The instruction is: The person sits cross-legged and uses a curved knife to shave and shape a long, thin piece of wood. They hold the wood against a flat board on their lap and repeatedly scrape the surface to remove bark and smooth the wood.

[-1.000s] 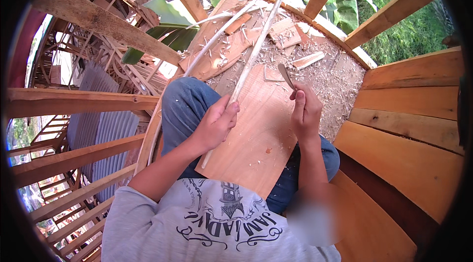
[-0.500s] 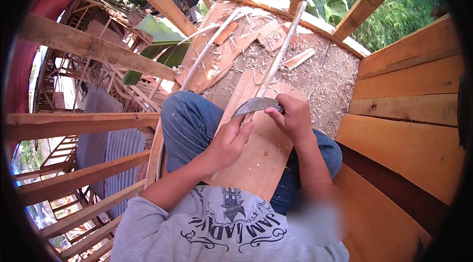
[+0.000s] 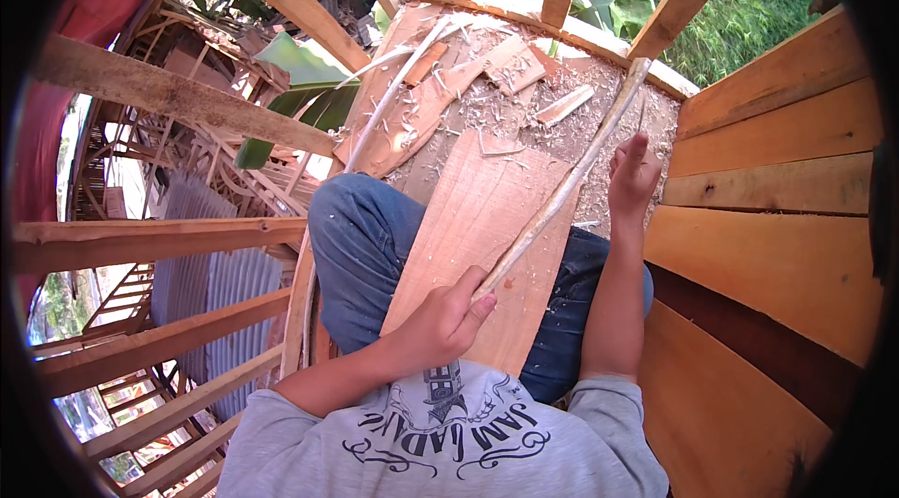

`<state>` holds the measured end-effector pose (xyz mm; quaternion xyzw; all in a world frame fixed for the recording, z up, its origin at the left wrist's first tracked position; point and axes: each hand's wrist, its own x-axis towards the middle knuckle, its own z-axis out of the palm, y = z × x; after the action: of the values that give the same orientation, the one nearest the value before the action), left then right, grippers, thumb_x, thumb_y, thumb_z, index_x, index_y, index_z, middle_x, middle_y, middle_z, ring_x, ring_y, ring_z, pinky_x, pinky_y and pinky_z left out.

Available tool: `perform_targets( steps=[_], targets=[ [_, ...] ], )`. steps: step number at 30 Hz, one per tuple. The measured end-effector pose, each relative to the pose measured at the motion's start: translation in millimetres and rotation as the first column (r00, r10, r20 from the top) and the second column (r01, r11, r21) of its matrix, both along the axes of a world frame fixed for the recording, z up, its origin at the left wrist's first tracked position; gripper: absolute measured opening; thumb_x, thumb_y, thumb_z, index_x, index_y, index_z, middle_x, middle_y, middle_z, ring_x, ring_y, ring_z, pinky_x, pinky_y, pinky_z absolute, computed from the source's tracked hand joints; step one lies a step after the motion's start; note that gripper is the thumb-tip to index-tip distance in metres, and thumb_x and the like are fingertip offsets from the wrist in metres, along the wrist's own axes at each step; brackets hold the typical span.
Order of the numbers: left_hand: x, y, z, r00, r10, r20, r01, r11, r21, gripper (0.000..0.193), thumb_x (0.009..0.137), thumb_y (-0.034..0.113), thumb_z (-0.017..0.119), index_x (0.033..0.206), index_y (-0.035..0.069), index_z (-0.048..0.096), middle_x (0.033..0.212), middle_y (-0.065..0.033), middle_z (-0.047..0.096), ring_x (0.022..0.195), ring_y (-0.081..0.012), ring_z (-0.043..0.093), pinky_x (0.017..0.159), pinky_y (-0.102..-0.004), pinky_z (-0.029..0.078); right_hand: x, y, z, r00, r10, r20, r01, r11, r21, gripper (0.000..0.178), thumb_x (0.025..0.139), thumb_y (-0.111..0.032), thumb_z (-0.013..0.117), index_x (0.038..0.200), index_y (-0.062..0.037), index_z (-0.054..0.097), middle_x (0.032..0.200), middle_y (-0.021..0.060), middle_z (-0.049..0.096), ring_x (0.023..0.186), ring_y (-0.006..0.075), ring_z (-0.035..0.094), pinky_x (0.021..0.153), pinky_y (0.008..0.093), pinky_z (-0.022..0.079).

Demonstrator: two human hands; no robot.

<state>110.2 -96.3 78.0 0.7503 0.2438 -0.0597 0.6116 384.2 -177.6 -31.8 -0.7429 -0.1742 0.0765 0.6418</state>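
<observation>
With hands apart, gripping the near end of a long pale stick in the left hand, close in front of the shirt. Running up and to the right from that grip, slanting above a broad wooden board on the lap, past its far right corner, and passing just left of the right hand. Ending beyond both hands, overlapping in view the wooden edging. Holding a knife in the right hand, with fingers curled in; showing only a thin line of blade, pointing up near the stick's far end. Impossible to tell whether touching it. Looking past the board, onto a floor littered with curled shavings and flat offcuts, left of the stick.
</observation>
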Motion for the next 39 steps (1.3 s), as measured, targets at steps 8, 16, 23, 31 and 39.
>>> perform_targets(
  steps=[8,16,23,31,39],
  targets=[
    [13,25,-6,0.983,0.159,0.086,-0.164,0.985,0.055,0.023,0.098,0.023,0.04,0.096,0.0,0.044,0.061,-0.0073,0.043,0.055,-0.0184,0.043,0.052,-0.0317,0.036,-51,10,23,0.908,0.296,0.296,-0.205,0.931,-0.302,0.067,0.081,-0.062,0.053,0.057,0.0003,0.048,0.047,0.0158,0.043,0.044,0.0313,0.047,0.044,0.039,0.035],
    [21,25,3,0.988,0.08,0.13,-0.131,0.88,0.457,0.023,0.094,0.018,0.045,0.104,-0.003,0.044,0.063,-0.0247,0.054,0.059,-0.044,0.056,0.052,-0.0488,0.041,-70,13,36,0.777,0.321,0.541,-0.098,0.911,-0.4,0.073,0.057,-0.077,0.061,0.052,-0.0062,0.044,0.044,0.0059,0.04,0.038,0.0225,0.047,0.039,0.033,0.036],
    [20,13,-1,0.984,0.121,0.128,-0.163,0.903,0.399,0.025,0.094,0.017,0.045,0.108,-0.003,0.043,0.063,-0.0256,0.054,0.062,-0.0448,0.056,0.054,-0.0483,0.041,-57,8,33,0.797,0.217,0.564,0.007,0.93,-0.368,0.074,0.055,-0.077,0.063,0.051,-0.0058,0.042,0.043,0.0057,0.039,0.038,0.0226,0.043,0.039,0.0318,0.035],
    [26,21,-2,0.982,0.145,0.121,-0.173,0.949,0.265,0.026,0.094,0.02,0.047,0.107,-0.003,0.044,0.066,-0.024,0.054,0.065,-0.0407,0.058,0.058,-0.0427,0.042,-58,12,31,0.833,0.245,0.495,-0.058,0.93,-0.363,0.068,0.064,-0.069,0.064,0.056,-0.0042,0.046,0.047,0.0093,0.043,0.041,0.0276,0.046,0.042,0.0357,0.037],
    [30,29,-7,0.944,0.21,0.254,-0.255,0.954,0.159,0.023,0.095,0.019,0.047,0.106,-0.001,0.044,0.066,-0.0077,0.049,0.059,-0.0135,0.048,0.056,-0.0302,0.039,-75,23,37,0.738,0.468,0.486,-0.426,0.882,-0.202,0.045,0.085,-0.04,0.061,0.064,-0.0021,0.049,0.054,0.0143,0.045,0.049,0.0315,0.05,0.046,0.0366,0.038]
  ],
)
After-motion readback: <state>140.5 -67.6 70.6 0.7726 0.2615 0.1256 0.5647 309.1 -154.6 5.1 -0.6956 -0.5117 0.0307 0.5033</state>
